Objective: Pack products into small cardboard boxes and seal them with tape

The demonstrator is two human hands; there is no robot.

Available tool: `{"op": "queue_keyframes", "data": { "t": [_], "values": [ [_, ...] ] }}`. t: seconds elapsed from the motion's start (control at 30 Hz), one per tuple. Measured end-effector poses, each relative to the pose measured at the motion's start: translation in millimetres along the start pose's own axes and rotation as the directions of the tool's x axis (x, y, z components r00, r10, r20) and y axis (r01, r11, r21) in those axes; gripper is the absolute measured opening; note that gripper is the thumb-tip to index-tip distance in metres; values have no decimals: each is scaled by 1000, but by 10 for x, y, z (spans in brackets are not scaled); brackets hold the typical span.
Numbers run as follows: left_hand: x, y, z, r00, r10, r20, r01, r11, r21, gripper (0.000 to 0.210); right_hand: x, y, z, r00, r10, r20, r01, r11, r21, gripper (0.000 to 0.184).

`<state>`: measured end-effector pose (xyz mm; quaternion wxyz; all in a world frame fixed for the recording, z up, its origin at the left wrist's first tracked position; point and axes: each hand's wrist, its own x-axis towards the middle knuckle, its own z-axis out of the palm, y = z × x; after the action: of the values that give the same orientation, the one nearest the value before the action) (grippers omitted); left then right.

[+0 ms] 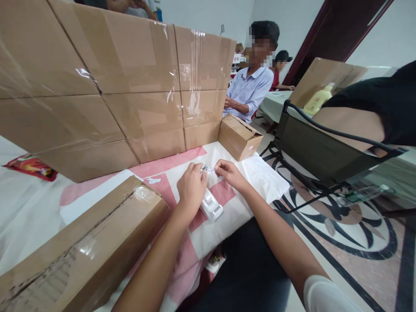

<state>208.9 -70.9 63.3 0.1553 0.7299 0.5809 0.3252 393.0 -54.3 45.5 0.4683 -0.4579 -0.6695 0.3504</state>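
My left hand point(192, 183) is closed, its fingertips pinching a small clear, shiny piece point(208, 169) that looks like plastic. From the other side my right hand point(229, 173) pinches close to the same piece, thumb and forefinger together. What exactly the piece is, I cannot make out. Just below the left hand lies a white plastic device point(212, 208), shaped like a small tape dispenser and partly hidden by that hand. Under both hands spreads a pink and white checked cloth point(224, 193). A small pale patterned scrap point(154, 180) rests on it to the left.
Taped cardboard boxes point(143, 82) form a wall behind the cloth. A long carton point(94, 242) lies at left front, a small carton point(240, 138) at back right. A person in a light blue shirt point(250, 89) sits beyond. A folding chair point(321, 147) stands at right, with another person beside it.
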Motion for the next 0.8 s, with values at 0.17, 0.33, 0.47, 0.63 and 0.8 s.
{"op": "queue_keyframes", "data": {
  "t": [0.17,0.33,0.47,0.63,0.8],
  "values": [
    [11,-26,-59,994,64,-87,-83,969,-235,15,-82,-77,48,989,-83,-124,77,996,-53,36],
    [51,-43,-32,994,112,-3,-106,923,-369,16,-160,-178,126,965,-224,-138,204,968,-146,29],
    [25,-14,-32,997,70,-30,-77,900,-430,20,-170,-218,157,942,-304,-142,271,938,-216,27],
    [14,11,-61,992,120,-40,-125,880,-459,7,-175,-232,161,935,-325,-143,287,928,-238,28],
    [16,-12,-47,994,113,-8,-106,897,-429,7,-208,-232,165,935,-337,-111,303,921,-246,23]
  ]
}}
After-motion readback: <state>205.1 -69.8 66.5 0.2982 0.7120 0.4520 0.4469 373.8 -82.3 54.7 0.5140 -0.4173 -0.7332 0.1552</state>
